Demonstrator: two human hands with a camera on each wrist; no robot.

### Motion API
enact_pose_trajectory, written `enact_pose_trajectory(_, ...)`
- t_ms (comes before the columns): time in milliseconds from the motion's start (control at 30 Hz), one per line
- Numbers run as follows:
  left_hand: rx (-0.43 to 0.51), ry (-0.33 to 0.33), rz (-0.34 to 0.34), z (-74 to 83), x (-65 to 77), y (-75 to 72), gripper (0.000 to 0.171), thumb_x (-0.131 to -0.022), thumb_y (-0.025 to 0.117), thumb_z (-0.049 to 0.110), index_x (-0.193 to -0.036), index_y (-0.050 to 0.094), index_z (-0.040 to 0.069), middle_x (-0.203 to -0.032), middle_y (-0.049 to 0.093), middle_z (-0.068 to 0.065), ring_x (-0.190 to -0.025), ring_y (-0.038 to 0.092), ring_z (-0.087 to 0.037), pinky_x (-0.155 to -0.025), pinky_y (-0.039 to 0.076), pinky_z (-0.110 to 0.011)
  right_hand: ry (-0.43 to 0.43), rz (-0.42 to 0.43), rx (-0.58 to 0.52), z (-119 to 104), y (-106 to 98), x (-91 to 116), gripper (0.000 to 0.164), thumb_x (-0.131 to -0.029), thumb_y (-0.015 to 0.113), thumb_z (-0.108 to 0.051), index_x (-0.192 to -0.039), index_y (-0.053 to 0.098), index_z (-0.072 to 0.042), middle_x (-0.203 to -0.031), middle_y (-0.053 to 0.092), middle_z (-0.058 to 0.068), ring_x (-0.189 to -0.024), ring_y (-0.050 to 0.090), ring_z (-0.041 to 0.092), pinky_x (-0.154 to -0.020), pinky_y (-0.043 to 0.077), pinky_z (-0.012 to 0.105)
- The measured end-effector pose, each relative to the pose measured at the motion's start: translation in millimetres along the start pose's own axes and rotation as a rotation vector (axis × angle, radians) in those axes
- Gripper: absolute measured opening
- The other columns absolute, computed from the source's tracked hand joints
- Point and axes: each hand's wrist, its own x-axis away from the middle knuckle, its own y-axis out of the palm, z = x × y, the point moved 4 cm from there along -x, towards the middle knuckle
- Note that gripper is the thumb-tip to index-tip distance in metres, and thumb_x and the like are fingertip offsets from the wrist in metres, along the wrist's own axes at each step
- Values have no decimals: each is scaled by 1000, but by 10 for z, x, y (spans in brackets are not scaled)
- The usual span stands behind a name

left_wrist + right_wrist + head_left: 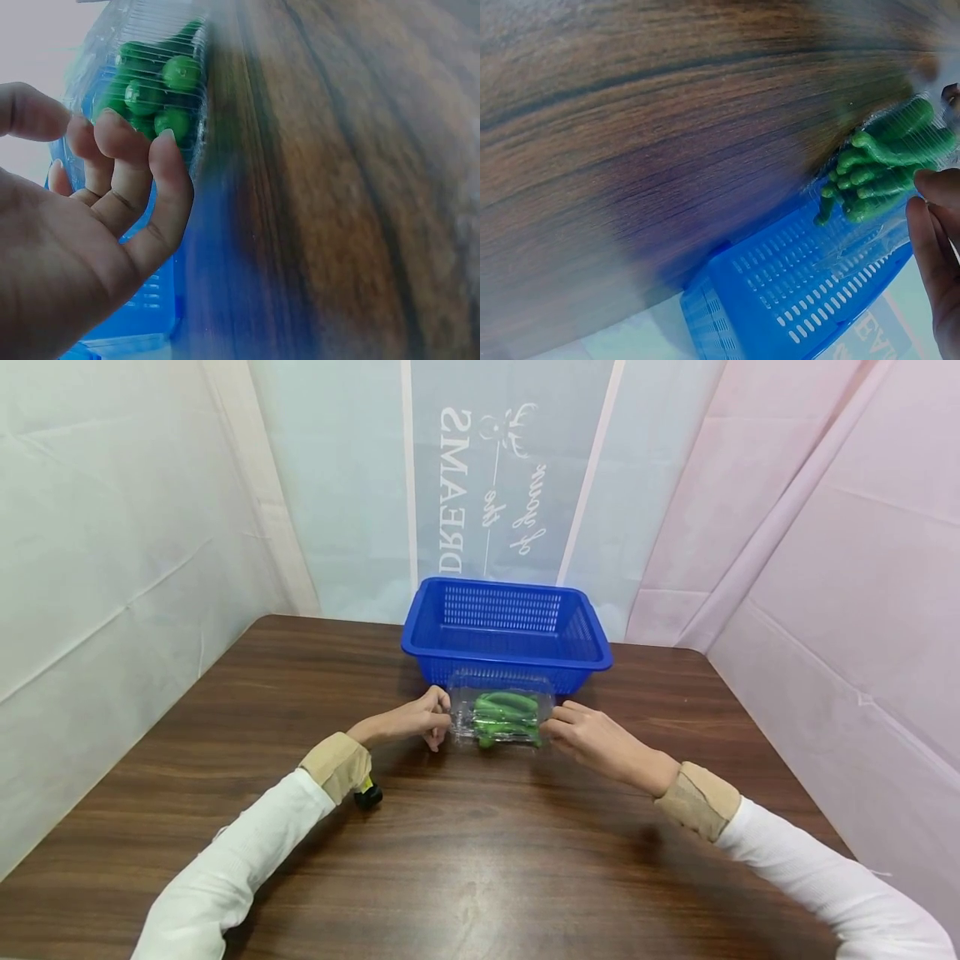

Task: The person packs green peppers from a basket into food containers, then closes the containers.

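In the head view, a clear plastic box [461, 727] is held between the two hands, just in front of a blue basket. Inside it lie several long green vegetables [506, 706]; their rounded ends show in the left wrist view and their narrow, stem-like ends in the right wrist view. The left hand [427, 714] pinches the box's left edge between thumb and fingertips, its other fingers curled. At the opposite edge, the right hand [592, 739] pinches the plastic with thumb and finger. Whether the box touches the table cannot be told.
The blue perforated basket [510, 658] stands at the table's back edge. Partly hidden by the left wrist is a small black-and-yellow object [367, 795] on the brown wooden table [472, 860]. Pale cloth walls surround the table at the back and both sides.
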Motion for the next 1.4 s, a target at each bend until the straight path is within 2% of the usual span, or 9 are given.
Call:
enact_pose_trajectory(300, -47, 19, -7, -56, 28, -2, 19, -86, 42, 9, -96, 26, 4, -69, 47, -15, -58, 49, -27, -57, 51, -45, -9, -5, -41, -29, 3, 11, 18, -74, 67, -1, -90, 64, -9, -86, 55, -1, -82, 48, 13, -69, 46, 26)
enact_pose_trajectory(633, -64, 39, -29, -53, 35, -19, 22, -87, 42, 9, -99, 26, 2, -71, 46, -14, -60, 50, -28, -59, 50, -48, -5, -27, -40, -11, -6, 13, 18, -75, 67, -2, -91, 64, -10, -87, 55, -2, -83, 48, 13, -70, 46, 26)
enact_pose_trajectory(867, -81, 31, -8, -68, 23, -7, 25, -87, 45, 8, -102, 28, -1, -73, 47, -14, -61, 51, -31, -60, 50, -47, -28, -6, -55, -14, -2, 38, 21, -73, 67, 0, -91, 63, -9, -86, 55, -1, -82, 48, 13, -68, 46, 26)
enact_pose_trajectory(1133, -110, 31, 4, -68, 39, -45, 25, -86, 47, 8, -103, 30, -1, -74, 47, -14, -58, 51, -26, -59, 50, -46, -13, -11, -47, -5, 35, 15, 21, -73, 68, -1, -91, 64, -9, -87, 54, -1, -83, 46, 12, -68, 46, 25)
enact_pose_trajectory(1400, -107, 54, 8, -94, 38, -69, 25, -87, 49, 8, -102, 31, -2, -74, 48, -15, -59, 51, -32, -60, 50, -47, -12, -19, -67, 19, 52, 5, 21, -73, 68, -1, -91, 63, -10, -88, 53, -3, -84, 47, 12, -69, 46, 26)
